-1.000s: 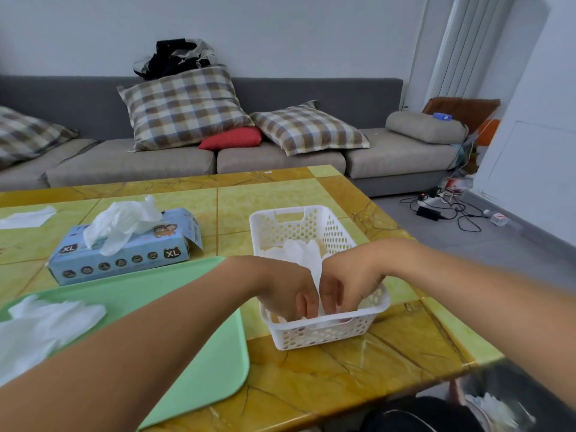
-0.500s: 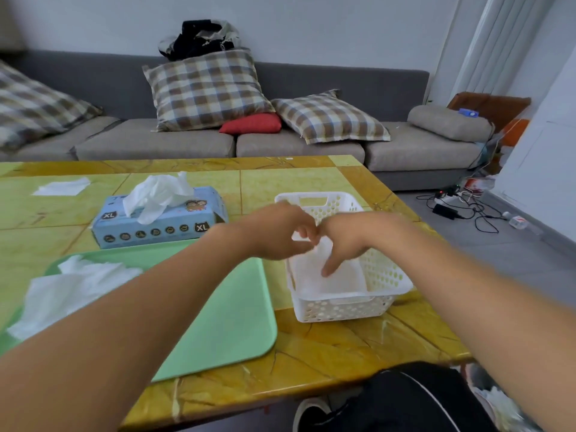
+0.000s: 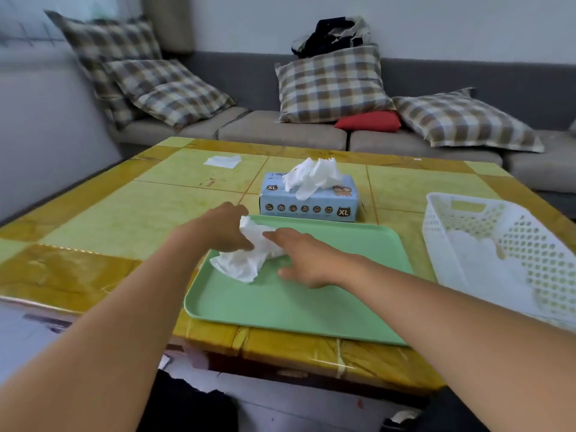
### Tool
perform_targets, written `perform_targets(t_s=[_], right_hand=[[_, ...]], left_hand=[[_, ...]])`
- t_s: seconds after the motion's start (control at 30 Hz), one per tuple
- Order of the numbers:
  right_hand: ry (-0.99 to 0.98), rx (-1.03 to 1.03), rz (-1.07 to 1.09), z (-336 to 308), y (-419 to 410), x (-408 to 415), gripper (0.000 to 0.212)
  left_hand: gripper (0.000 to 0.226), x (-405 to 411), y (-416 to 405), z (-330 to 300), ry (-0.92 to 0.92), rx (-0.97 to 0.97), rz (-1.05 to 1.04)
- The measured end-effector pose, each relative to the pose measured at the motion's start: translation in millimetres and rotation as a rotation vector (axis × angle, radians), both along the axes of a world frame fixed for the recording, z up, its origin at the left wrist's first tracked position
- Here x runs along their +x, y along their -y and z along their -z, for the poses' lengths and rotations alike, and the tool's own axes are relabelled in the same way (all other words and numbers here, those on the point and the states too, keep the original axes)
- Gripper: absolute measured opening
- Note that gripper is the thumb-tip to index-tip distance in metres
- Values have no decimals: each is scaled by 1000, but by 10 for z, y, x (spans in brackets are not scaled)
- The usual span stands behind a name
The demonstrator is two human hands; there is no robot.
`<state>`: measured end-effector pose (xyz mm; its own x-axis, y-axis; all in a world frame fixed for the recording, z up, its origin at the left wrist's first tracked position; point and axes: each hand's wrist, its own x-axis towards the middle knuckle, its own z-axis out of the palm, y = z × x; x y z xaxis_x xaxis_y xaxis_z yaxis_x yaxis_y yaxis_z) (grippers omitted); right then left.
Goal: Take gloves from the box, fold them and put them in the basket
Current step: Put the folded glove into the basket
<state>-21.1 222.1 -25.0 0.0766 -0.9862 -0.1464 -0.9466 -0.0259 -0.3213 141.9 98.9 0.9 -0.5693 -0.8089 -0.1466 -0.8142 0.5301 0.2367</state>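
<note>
A crumpled white glove (image 3: pixel 246 260) lies on the far left part of the green tray (image 3: pixel 311 304). My left hand (image 3: pixel 223 227) grips the glove's upper edge at the tray's back left corner. My right hand (image 3: pixel 304 255) lies flat beside it with straight fingers touching the glove's right side. Behind the tray stands the blue glove box (image 3: pixel 308 199), with white gloves (image 3: pixel 311 176) sticking out of its top. The white basket (image 3: pixel 505 254) stands at the right with folded white gloves (image 3: pixel 480 263) inside.
The yellow table (image 3: pixel 124 213) carries a flat white sheet (image 3: pixel 223 160) at the back left. A grey sofa (image 3: pixel 280 129) with plaid cushions and a red one runs behind the table. The table's front edge is close to my body.
Both hands have left the basket and moved left to the tray, where they now touch the crumpled glove. The view has swung left, so the basket sits at the right edge.
</note>
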Motion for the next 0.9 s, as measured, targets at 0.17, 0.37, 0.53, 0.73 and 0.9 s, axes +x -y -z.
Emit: perform_targets(t_s=[0.17,0.37,0.53,0.73,0.9], right_hand=[[76,-123,170,86,343,28,41],[343,-185,265,-222,160,-427,5],[416,-123,395,-57,26,-667,18],[379,-392,272,-185,-52,-368,62],[547,-219,169,54,46,29,39]], left_hand=[[68,145,-21,131,44,59,159],[13,96,120,46,-148,3,142],[38,4,35,-78,-292,74,40],[37,-61,-62,-165,-449,275,-74],[36,-159,-146,-152,-504,481,-163]])
